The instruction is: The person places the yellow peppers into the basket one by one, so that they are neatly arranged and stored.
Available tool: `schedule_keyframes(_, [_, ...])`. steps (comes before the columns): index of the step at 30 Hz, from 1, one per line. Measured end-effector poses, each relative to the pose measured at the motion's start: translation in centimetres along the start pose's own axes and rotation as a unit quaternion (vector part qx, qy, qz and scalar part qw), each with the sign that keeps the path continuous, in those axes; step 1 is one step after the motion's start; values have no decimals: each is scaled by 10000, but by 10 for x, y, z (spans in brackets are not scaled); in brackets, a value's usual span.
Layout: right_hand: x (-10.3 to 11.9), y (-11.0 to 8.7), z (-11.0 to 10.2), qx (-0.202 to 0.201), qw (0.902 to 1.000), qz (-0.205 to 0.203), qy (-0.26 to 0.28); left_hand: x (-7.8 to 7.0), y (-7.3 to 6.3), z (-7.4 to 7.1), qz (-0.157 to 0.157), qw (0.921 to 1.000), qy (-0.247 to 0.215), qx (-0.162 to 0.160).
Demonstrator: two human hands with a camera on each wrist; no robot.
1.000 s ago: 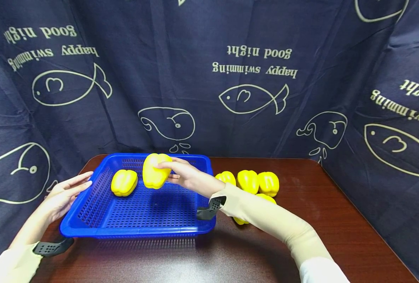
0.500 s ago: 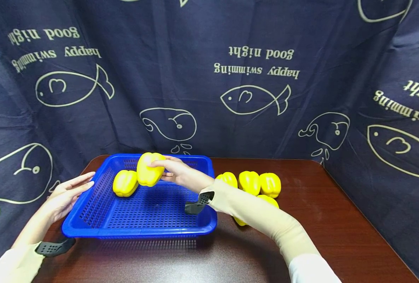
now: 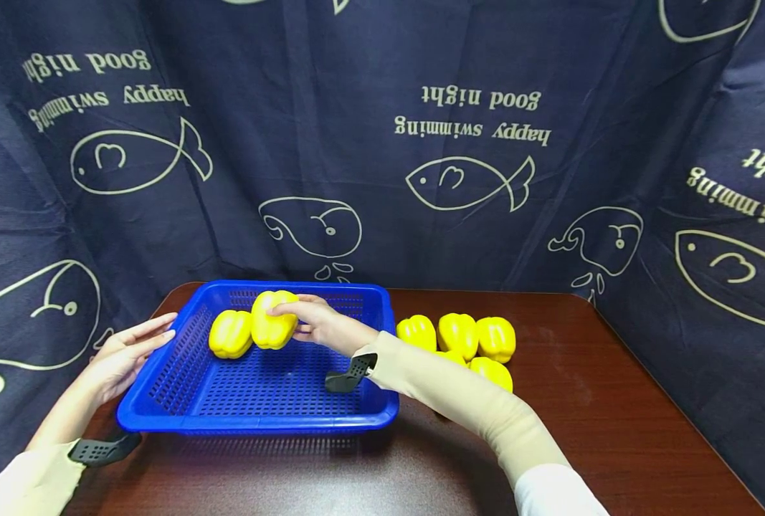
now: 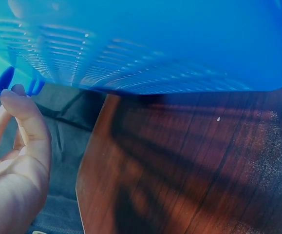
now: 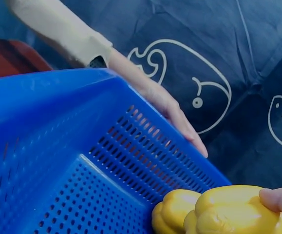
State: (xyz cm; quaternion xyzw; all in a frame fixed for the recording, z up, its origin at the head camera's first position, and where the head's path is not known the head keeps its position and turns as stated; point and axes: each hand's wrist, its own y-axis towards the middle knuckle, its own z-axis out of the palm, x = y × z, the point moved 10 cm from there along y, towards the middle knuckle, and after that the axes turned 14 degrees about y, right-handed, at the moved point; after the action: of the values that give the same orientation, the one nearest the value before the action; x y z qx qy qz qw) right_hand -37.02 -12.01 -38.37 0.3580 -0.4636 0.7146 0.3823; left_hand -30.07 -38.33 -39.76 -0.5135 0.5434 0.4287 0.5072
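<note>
A blue plastic basket point(image 3: 259, 423) with perforated walls stands on the table. My left hand point(image 3: 120, 362) holds its left rim; in the left wrist view the thumb point(image 4: 26, 114) and a fingertip meet at the rim. My right hand point(image 3: 322, 324) grips a yellow bell pepper point(image 3: 272, 322) inside the basket, thumb on the near side, other fingers partly hidden behind it. Another yellow bell pepper point(image 3: 230, 335) lies at the basket's left side, right beside the held one. From the right wrist, the held pepper point(image 5: 233, 209) overlaps that other pepper point(image 5: 172, 212).
Several more yellow bell peppers point(image 3: 457, 335) lie grouped on the brown table point(image 3: 582, 401) to the right of the basket, some partly behind my right forearm. A dark blue curtain point(image 3: 369, 129) with fish drawings hangs behind and beside the table.
My right hand has carried its bell pepper leftward, then lower, up beside the pepper in the basket. The left hand keeps its place on the rim.
</note>
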Motion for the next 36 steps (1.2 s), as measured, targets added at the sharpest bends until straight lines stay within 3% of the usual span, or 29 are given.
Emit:
schedule_keyframes(5, [-8, 7, 4, 19, 10000, -2, -38, 0, 0, 0, -19, 10000, 18, -11])
schedule_keyframes(13, [-15, 12, 6, -393, 9988, -199, -219, 0, 2, -2, 42, 10000, 46, -68])
schedule_keyframes(24, [-28, 18, 3, -794, 9967, -138, -93, 0, 1, -1, 123, 9999, -19, -17])
schedule_keyframes(36, [-34, 19, 0, -812, 9963, -91, -251, 0, 1, -1, 174, 9998, -119, -1])
